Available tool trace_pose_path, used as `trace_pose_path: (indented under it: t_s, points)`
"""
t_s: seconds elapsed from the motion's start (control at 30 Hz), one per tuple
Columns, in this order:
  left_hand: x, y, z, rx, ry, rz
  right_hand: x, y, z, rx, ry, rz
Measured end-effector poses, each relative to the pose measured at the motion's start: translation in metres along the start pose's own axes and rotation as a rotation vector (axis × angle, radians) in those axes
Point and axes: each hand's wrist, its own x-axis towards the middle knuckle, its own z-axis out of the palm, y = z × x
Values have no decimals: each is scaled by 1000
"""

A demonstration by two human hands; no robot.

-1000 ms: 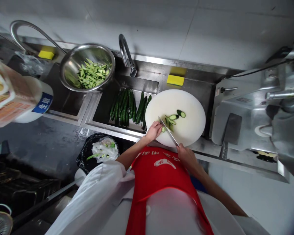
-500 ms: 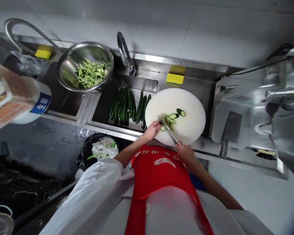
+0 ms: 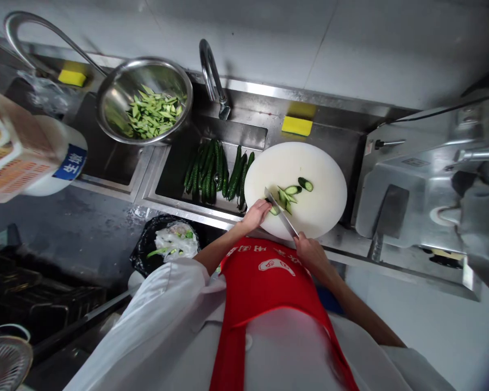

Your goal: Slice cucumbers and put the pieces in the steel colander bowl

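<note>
My right hand (image 3: 311, 254) is closed round the handle of a kitchen knife (image 3: 287, 222), whose blade slants up and left over a round white cutting board (image 3: 324, 187). With bent fingers my left hand (image 3: 256, 214) presses a piece of cucumber (image 3: 274, 210) to the board's front left edge, right beside the blade. Part of that piece is hidden under the fingers. Just past the knife lie thin cucumber slices (image 3: 287, 196) and two thicker cut pieces, one a dark-skinned end (image 3: 305, 184).
Whole cucumbers (image 3: 207, 169) lie in the sink left of the board. Beyond them a steel bowl (image 3: 106, 103) holds cut green pieces. A faucet (image 3: 210, 68) and yellow sponge (image 3: 297, 126) stand behind. A cleaver (image 3: 392, 209) rests on the right; a lined bin (image 3: 140, 251) is below left.
The view has shifted slightly, so the scene sits a little differently in the frame. Both hands keep their hold, the knife still beside the cucumber piece.
</note>
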Motion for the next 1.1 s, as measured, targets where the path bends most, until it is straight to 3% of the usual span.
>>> trace_pose_path:
  t_s: [0.47,1.1]
  points:
    - [-8,-7,3,-106,70,5,0,2,7,14,5,2]
    - [-13,-13,9,-134,120,84,-6,0,-3,15,6,-13]
